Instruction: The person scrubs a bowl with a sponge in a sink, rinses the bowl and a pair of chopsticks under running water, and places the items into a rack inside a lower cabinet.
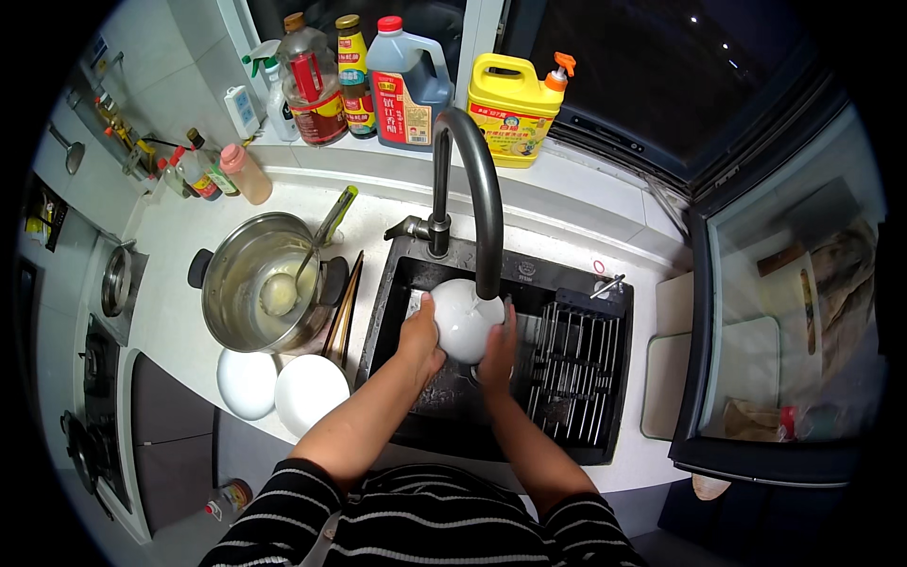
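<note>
A white bowl (465, 319) is held over the dark sink (444, 416), right under the spout of the curved black faucet (472, 189). My left hand (419, 336) grips its left side with the thumb on the rim. My right hand (498, 352) cups its right side and underside. Both forearms come up from the lower edge in black-and-white striped sleeves.
A black rack (573, 364) lies in the sink's right half. Left on the white counter stand a steel pot (255, 283) with a ladle, chopsticks (344, 307) and two white bowls (283, 387). Bottles (378, 80) and a yellow jug (513, 106) line the sill.
</note>
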Tool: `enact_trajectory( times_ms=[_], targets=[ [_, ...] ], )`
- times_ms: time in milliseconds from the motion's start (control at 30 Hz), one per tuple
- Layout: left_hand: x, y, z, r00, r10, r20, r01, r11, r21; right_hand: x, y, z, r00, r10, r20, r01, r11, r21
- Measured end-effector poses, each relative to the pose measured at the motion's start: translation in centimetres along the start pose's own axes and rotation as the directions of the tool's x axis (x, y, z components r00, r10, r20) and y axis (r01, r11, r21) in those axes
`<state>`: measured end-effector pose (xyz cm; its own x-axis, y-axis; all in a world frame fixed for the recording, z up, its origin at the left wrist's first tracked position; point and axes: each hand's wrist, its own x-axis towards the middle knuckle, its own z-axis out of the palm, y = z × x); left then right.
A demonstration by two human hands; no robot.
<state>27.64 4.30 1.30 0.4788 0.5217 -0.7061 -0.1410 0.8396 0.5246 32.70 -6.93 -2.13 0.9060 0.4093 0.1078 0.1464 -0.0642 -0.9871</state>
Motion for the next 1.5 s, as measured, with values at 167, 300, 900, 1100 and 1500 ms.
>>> enact_trajectory(
  times_ms=[167,300,900,1100,1500],
  targets=[
    [-0.4,1.2,0.9,0.994,-0.089,0.058,0.082,0.990,0.114,-1.3,-2.4,0.3,0.879,-0.426,0.214,0.475,0.744,-0.471],
    [-0.7,1.5,0.4,0.977,-0.086,0.197,0.072,0.994,0.078,2.2,-4.8,-0.4,0.859,-0.369,0.354,0.498,0.760,-0.418],
    [-1.2,1.8,-1.6,0.880,-0.011,0.475,-0.276,0.801,0.531,7.3,-0.8,-2.0,0.836,0.381,0.394,-0.426,0.904,0.031],
    [1.0,2.9,-2.2,0.970,0.009,0.242,-0.093,0.936,0.339,6.5,-2.1,-3.7,0.641,0.544,0.542,-0.711,0.687,0.151],
    [0.5,-1.0,-2.5,0.876,0.458,0.152,-0.482,0.844,0.235,4.5,-6.1,1.8,0.704,0.623,0.340,-0.652,0.378,0.658]
  ],
)
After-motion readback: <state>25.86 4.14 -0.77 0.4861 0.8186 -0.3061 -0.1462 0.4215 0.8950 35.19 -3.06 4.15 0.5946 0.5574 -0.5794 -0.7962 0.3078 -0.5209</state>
